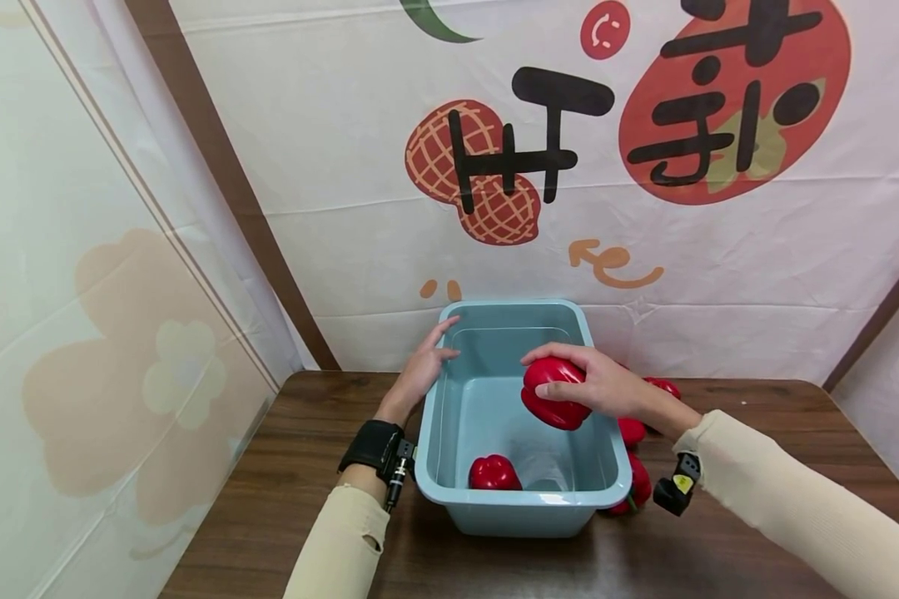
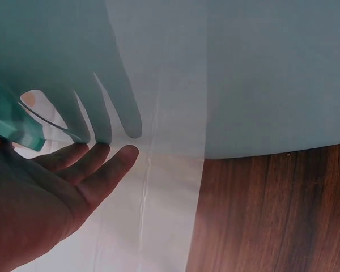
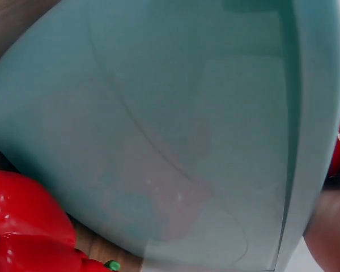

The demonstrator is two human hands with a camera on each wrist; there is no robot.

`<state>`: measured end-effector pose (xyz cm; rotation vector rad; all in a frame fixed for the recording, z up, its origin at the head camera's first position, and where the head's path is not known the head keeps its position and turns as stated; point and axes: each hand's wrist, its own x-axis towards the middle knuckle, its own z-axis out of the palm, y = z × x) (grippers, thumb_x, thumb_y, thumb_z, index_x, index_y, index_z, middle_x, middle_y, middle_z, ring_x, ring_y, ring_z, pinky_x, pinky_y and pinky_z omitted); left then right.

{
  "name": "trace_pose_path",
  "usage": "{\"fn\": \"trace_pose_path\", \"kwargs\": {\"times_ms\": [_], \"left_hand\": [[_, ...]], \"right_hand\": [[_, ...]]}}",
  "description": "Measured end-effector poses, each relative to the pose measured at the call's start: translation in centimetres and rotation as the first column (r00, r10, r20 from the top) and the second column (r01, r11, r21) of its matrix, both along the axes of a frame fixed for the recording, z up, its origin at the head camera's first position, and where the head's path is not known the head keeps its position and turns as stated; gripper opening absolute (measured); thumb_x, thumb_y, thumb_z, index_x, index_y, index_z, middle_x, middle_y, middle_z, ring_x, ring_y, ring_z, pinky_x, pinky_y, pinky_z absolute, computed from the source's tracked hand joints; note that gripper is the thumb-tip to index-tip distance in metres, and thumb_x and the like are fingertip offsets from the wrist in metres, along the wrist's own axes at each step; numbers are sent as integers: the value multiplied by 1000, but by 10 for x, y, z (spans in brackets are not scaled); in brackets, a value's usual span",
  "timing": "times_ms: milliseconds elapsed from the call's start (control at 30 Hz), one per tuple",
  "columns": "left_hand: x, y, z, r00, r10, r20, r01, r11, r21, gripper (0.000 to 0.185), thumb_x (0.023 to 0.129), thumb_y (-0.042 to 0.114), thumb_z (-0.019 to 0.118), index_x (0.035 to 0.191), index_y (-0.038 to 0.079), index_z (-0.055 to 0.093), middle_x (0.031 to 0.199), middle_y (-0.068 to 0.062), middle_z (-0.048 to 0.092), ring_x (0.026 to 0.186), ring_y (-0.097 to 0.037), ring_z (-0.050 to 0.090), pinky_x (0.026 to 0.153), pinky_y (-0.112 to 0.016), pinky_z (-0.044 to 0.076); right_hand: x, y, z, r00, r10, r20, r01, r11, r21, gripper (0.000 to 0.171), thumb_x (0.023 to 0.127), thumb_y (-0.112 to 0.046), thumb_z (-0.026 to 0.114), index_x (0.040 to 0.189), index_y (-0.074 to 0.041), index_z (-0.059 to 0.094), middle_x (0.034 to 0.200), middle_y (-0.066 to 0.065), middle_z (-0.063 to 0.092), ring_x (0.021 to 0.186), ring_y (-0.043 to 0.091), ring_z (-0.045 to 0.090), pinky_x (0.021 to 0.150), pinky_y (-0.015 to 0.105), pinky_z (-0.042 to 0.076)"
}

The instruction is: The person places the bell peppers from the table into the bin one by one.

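The blue tub (image 1: pixel 603 478) stands on my wooden desk (image 1: pixel 270 507) near the banner wall (image 1: pixel 345 166). My left hand (image 1: pixel 422 366) lies flat and spread on its left rim; my right hand (image 1: pixel 599 384) grips a red pepper (image 1: pixel 553 402) above it.

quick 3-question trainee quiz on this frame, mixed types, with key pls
1. True or false: the right hand holds a red pepper above the inside of the blue tub.
2. Where does the left hand rest?
A. on the tub's left rim
B. flat on the table
C. on a pepper outside the tub
3. Fill in: the number of peppers lying on the tub's floor is ____.

Key
1. True; the fingers curl round the pepper, which is over the tub's opening.
2. A; straight fingers lie against the rim near the far left corner.
3. One, near the front wall. More peppers sit on the table to the tub's right.
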<state>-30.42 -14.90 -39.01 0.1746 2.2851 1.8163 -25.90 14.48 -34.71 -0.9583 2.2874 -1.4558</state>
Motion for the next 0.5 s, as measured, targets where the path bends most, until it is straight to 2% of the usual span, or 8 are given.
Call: {"fn": "trace_pose_path", "kwargs": {"times_ms": [167,233,500], "left_hand": [[0,1,-1,1000,1,-7,-1,1000,-8,59,101,14,40,157,29,27,166,-6,9,137,-43,34,101,-63,40],[-3,0,-6,1000,13,-25,-14,1000,-5,58,101,16,40,155,32,29,165,-5,10,136,-42,34,100,-64,41],[-2,1,-6,999,19,-37,-20,1000,-14,58,100,15,40,155,31,29,166,-6,10,135,-42,36,99,-62,43]], "right_hand": [[0,1,-4,1000,-11,0,11,1000,2,58,80,-23,80,133,-24,55,126,8,57,113,34,56,76,41,59],[-1,1,-5,1000,-16,0,16,1000,5,58,80,-23,80,133,-24,55,126,9,58,112,34,57,75,40,59],[-4,1,-7,1000,-7,19,6,1000,30,54,83,-26,77,133,-21,56,123,10,59,109,31,59,76,38,58]]}}
